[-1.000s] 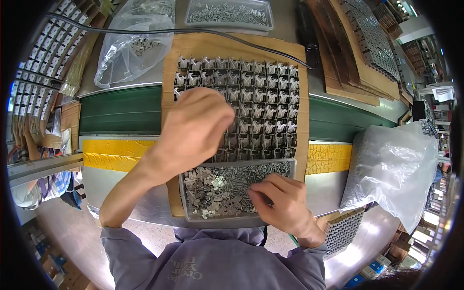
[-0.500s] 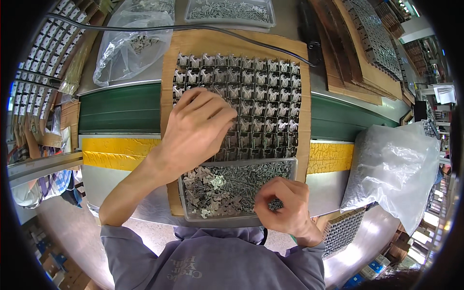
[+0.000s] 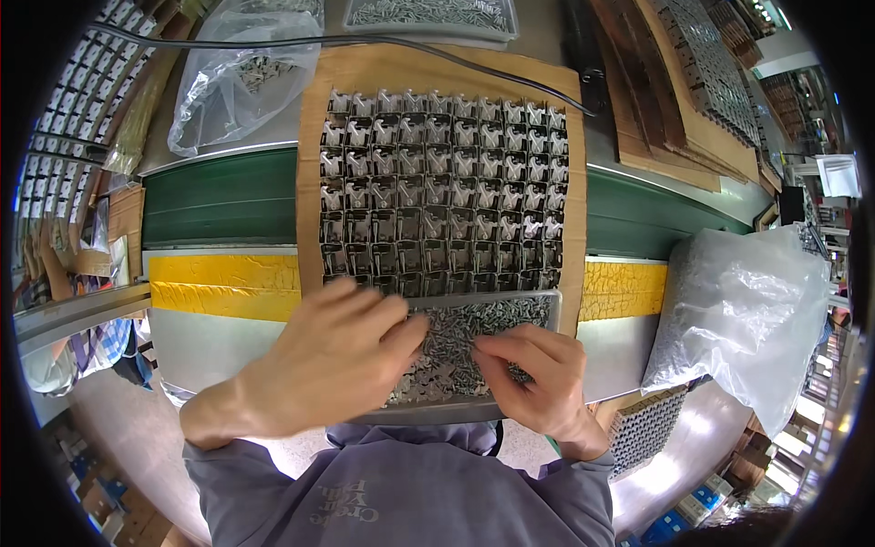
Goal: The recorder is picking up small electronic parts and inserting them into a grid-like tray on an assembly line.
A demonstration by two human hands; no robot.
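Observation:
My left hand hovers over the left side of a shallow clear tray, palm down. Its fingers bend, but motion smears them, so what they hold, if anything, is unclear. Over the tray's right side, the thumb and forefinger of my right hand pinch together; anything between the tips is too small to make out. Small grey screws fill much of the tray, with flat silvery metal pieces partly hidden below my left hand. Beyond it, rows of metal brackets, many with silvery pieces in them, stand on a cardboard sheet.
A black cable crosses the cardboard's far end. Behind stands another tray of screws. Clear plastic bags lie at far left and right. Stacked cardboard with brackets stands at far right. Yellow tape runs along the bench.
My left hand has come back from the bracket rows to the near tray. My right hand has uncurled somewhat, its pinched tips now pointing left over the screws.

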